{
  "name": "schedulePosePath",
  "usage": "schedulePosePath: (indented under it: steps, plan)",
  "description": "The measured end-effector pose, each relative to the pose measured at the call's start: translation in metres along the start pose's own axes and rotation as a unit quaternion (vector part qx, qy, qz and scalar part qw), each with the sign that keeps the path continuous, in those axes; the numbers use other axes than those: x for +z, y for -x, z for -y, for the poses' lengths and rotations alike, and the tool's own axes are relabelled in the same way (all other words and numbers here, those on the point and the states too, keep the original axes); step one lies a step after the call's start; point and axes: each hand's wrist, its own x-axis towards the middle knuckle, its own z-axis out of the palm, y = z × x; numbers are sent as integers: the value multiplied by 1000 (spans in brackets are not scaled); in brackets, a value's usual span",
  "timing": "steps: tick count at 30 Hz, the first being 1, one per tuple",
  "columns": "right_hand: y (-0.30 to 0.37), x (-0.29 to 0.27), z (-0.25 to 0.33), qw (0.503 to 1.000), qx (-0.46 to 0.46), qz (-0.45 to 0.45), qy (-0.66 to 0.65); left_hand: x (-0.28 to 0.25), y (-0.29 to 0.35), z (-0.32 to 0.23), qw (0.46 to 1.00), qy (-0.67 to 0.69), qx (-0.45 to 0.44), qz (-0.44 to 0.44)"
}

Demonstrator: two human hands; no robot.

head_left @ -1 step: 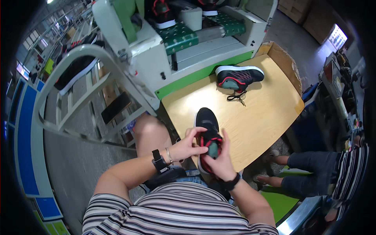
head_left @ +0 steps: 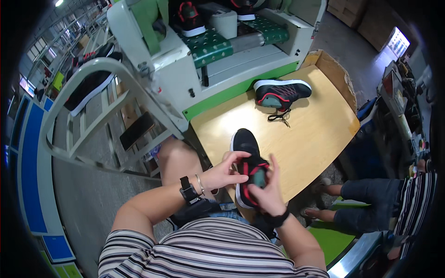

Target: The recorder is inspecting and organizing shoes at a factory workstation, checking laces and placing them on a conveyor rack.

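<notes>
Near shoe [head_left: 243, 140]: parts of its sides are hidden behind the fingers.
Right fingers [head_left: 274, 169]: motion-blurred; whether they grip anything cannot be told.
Left fingers [head_left: 236, 156]: partly hidden; their grip is unclear.
Belt shoes [head_left: 191, 23]: cut off by the top edge.
Nearby person [head_left: 368, 208]: upper body lost in the dark right rim.
Striped shirt [head_left: 199, 245]: cut by the lower edge.
</notes>
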Motion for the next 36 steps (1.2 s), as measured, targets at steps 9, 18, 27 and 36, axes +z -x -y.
schedulePosePath:
  steps: [9, 18, 27, 36]
  plan:
    - [25, -82, 33, 948, -52, -226, 220, -39, -246, -77, 789, -570, 203, -108]
    - [11, -89, -1, 874, -85, -303, 370, -54, -273, -52, 704, -699, 19, -127]
    - [10, -87, -2, 878, -108, -303, 353, -70, -45, -29, 868, -470, -121, -105]
    - [37, -40, 5, 926, -96, -181, 316, -64, 53, -2, 920, -350, -22, -176]
